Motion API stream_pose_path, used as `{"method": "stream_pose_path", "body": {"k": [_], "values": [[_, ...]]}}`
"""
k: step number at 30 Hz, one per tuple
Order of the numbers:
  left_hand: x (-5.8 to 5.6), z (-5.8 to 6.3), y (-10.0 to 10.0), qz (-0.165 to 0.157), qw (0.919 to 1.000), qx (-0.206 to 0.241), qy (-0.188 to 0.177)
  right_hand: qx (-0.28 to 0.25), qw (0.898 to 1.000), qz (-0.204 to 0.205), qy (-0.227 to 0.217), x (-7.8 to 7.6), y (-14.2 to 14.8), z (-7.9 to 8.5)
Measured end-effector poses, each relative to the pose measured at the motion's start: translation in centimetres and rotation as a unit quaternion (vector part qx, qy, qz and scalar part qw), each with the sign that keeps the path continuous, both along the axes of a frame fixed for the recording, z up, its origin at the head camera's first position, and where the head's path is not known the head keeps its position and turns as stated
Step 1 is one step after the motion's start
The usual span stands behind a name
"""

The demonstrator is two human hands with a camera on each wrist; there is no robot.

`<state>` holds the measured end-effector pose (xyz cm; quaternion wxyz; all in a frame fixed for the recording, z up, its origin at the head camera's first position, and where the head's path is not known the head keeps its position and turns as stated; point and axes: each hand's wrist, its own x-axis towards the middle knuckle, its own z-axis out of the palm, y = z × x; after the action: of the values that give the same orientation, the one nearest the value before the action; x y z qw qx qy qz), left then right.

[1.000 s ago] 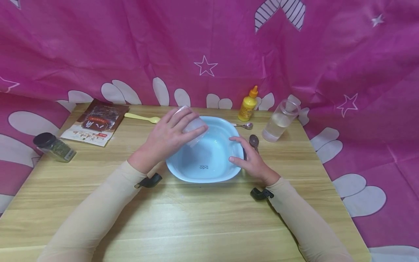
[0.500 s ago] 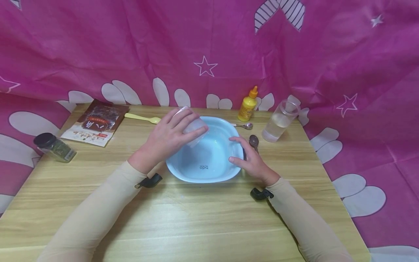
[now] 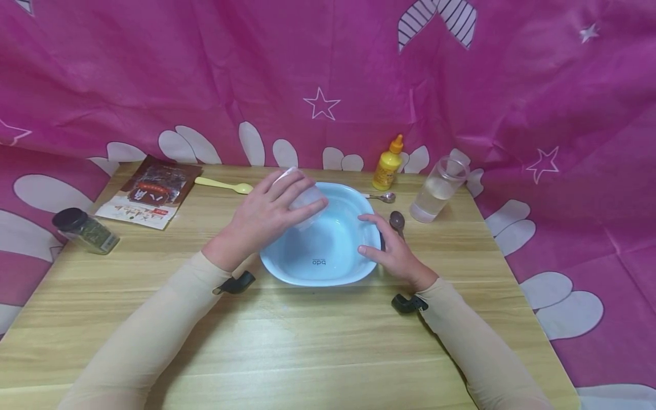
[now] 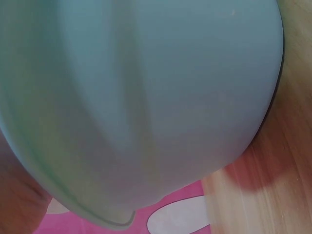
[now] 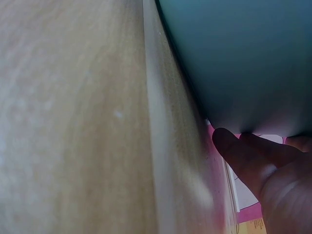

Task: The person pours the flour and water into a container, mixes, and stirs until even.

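My left hand [image 3: 261,219] curls over a clear plastic cup [image 3: 308,196], tipped on its side above the left part of a light blue basin [image 3: 328,278]; the hand hides much of the cup. My right hand [image 3: 396,255] grips the basin's right rim, thumb and a fingertip over the edge. Seen from the right wrist, fingers [image 5: 243,158] of that hand press against the basin's outer wall [image 5: 248,58]. The basin's side [image 4: 204,87] fills most of the left wrist view, and the cup does not show there.
Behind the basin stand a yellow squeeze bottle [image 3: 387,165] and a tall clear cup [image 3: 438,191] partly full of liquid. Small spoons [image 3: 397,220] lie at the basin's right. Leftward are a yellow spoon [image 3: 222,184], a brown food pouch [image 3: 151,191] and a black-lidded jar [image 3: 87,230].
My left hand and the tipped cup have shifted very slightly to the right. The right hand and the basin have stayed put.
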<state>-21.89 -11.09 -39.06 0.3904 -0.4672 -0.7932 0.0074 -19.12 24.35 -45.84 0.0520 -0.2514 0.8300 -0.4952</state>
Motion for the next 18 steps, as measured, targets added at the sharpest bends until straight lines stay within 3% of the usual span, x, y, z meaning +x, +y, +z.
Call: {"method": "stream_pose_path", "body": {"k": [18], "values": [[0.02, 0.01, 0.25, 0.004, 0.9999, -0.014, -0.007, -0.005, 1.000, 0.004, 0.000, -0.04, -0.02, -0.06]]}}
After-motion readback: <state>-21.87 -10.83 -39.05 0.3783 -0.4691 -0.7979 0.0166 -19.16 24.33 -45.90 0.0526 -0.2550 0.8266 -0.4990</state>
